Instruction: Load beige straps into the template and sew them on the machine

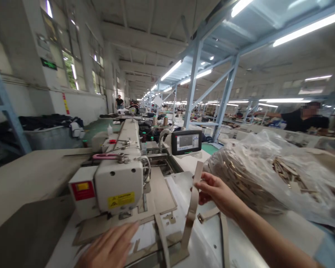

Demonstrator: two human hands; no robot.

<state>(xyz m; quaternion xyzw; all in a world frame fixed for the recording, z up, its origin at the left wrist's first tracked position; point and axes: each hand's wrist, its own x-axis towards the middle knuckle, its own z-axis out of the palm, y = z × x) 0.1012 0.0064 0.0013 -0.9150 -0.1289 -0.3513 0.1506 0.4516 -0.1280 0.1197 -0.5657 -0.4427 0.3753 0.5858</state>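
Strap (191,208) in right hand (217,193)

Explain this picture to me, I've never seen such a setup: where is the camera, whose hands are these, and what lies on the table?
There is one view, from a camera worn on a person's head, looking forward and down, so both bare hands at the bottom are that person's own. The right hand pinches a beige strap near its top; the strap hangs down to the white table. The left hand is open and flat at the edge of a cardboard template under an industrial sewing machine. Behind stands a small control screen. To the right lies a clear plastic bag full of similar straps. Another person stands in the background.
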